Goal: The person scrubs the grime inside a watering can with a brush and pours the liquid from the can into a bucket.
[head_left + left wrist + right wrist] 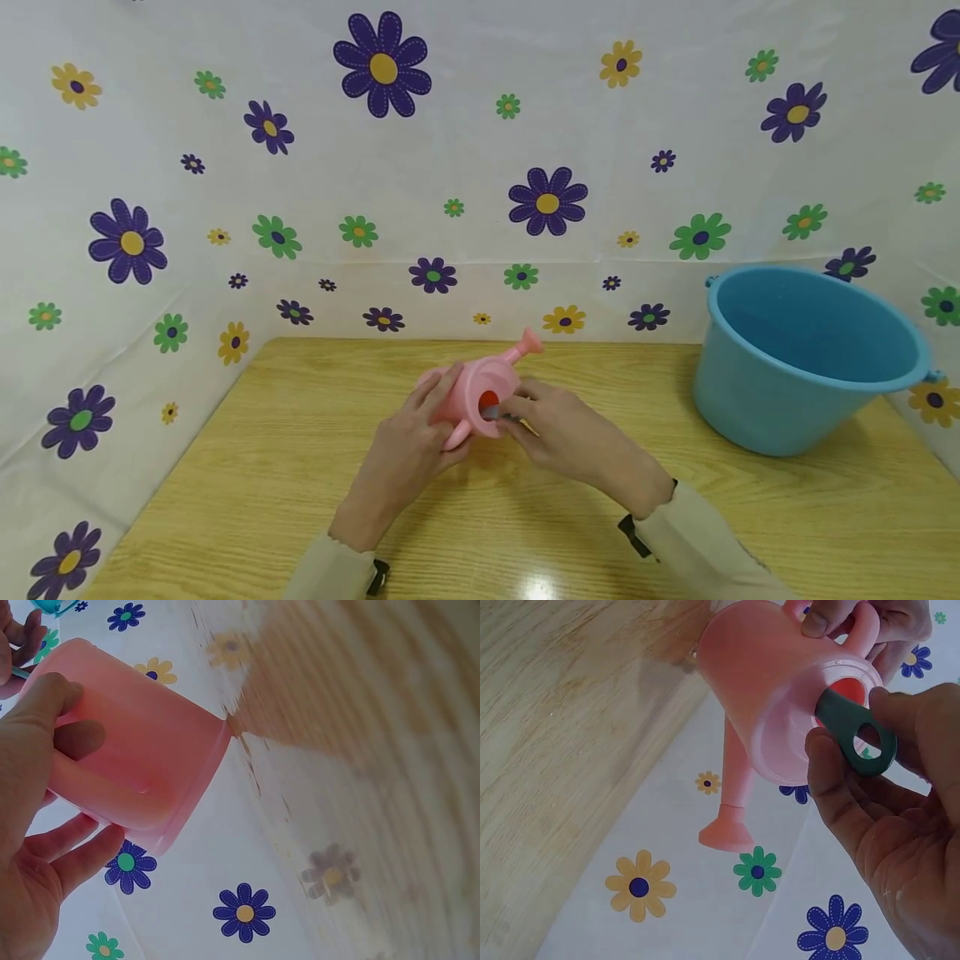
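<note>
A pink toy watering can [474, 379] is tipped on its side above the table, its round opening facing me and its spout pointing up and right in the head view. My left hand [408, 446] grips it around the handle and body. Between thumb and fingers, my right hand [573, 433] pinches a dark green tool handle [847, 726] with a hole at its end. The rest of that tool goes into the can's opening and is hidden. Orange-red shows inside the opening.
A large blue bucket [772, 408] stands at the right on the wooden table [300, 475]. White cloth [450, 142] printed with flowers hangs behind the table and along its sides.
</note>
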Tool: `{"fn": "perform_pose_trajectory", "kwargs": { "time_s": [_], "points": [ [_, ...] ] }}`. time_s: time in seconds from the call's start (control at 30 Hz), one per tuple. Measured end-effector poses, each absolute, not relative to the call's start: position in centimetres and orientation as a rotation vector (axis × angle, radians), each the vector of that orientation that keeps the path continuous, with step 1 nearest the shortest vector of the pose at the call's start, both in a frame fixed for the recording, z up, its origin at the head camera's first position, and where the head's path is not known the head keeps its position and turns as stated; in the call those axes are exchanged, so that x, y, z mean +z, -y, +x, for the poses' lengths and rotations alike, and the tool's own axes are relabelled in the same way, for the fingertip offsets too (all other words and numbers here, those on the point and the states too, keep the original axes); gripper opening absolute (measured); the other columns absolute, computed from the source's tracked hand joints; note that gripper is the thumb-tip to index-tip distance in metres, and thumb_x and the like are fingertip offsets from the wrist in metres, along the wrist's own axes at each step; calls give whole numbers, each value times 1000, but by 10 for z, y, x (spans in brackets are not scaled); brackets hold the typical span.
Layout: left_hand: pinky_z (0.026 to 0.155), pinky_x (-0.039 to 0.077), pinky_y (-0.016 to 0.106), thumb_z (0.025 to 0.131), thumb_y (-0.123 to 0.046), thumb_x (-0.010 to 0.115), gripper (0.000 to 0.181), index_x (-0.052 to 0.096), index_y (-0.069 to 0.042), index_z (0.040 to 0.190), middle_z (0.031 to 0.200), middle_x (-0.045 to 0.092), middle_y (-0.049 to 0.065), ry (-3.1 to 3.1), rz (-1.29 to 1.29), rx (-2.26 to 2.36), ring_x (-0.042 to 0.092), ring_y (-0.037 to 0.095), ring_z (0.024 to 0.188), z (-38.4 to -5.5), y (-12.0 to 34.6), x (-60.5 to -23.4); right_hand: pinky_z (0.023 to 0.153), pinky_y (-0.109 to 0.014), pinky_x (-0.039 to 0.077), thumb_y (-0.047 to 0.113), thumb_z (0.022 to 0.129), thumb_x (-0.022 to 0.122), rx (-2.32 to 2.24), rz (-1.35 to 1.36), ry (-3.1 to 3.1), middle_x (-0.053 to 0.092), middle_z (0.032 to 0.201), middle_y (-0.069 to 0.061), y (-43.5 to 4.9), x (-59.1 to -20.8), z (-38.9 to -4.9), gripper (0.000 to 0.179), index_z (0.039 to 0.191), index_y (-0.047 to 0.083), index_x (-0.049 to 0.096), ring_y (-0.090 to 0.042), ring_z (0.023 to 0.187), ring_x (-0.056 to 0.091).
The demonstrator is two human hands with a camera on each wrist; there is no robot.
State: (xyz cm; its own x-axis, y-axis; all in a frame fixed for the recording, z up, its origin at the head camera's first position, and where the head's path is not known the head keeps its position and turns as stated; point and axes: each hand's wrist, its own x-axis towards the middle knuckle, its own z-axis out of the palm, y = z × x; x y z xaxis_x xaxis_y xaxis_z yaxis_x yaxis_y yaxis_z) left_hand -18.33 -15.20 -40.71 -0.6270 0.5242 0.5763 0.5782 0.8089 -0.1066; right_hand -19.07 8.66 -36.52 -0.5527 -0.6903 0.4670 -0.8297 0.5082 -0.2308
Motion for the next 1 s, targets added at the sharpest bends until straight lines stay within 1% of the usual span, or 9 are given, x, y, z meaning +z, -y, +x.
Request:
{"fn": "perform_pose_trajectory", "kwargs": {
  "time_s": [0.2,0.33,0.43,0.7,0.83,0.93,1.0],
  "points": [
    [67,64,34,76,-35,91,37,69,-9,62,151,55,15,2397,-808,-94,60,34,130,-183,150,-407,73,-19,59,2,90,74,452,1240,2454,69,97,-7,-85,-365,-190,15,105,5,73,-13,81,64],
    [66,64,34,76,-36,90,37,70,-9,62,151,55,14,2408,-802,-79,60,34,130,-182,149,-407,75,-22,60,-4,88,73,392,1221,2480,68,99,-9,-83,-364,-188,20,106,5,70,-15,84,64],
    [67,64,33,77,-36,90,37,69,-9,63,152,54,14,2412,-803,-67,59,33,130,-183,149,-407,78,-24,61,-6,87,73,375,1213,2489,68,100,-11,-83,-363,-187,22,105,5,69,-17,86,65],
    [69,64,35,77,-38,89,38,69,-8,64,151,54,15,2421,-795,-60,59,35,131,-181,150,-408,77,-28,62,-12,86,68,377,1150,2478,70,103,-14,-86,-357,-180,25,103,7,66,-23,91,66],
    [69,64,35,78,-39,88,39,68,-9,63,151,54,15,2419,-797,-63,59,35,131,-182,150,-407,73,-23,60,-12,86,67,341,1118,2513,69,102,-13,-89,-351,-176,27,104,8,66,-20,89,63],
    [68,64,34,78,-39,88,41,66,-9,62,151,54,15,2411,-797,-58,60,34,130,-182,150,-407,67,-18,55,-13,86,67,302,1103,2523,66,96,-10,-91,-347,-174,28,103,9,66,-17,83,58],
    [67,64,34,77,-39,89,41,66,-9,61,151,54,14,2406,-796,-57,60,34,130,-182,151,-408,65,-17,51,-13,85,67,284,1096,2521,64,92,-9,-92,-345,-173,28,102,10,66,-16,81,54]
  ]
}}
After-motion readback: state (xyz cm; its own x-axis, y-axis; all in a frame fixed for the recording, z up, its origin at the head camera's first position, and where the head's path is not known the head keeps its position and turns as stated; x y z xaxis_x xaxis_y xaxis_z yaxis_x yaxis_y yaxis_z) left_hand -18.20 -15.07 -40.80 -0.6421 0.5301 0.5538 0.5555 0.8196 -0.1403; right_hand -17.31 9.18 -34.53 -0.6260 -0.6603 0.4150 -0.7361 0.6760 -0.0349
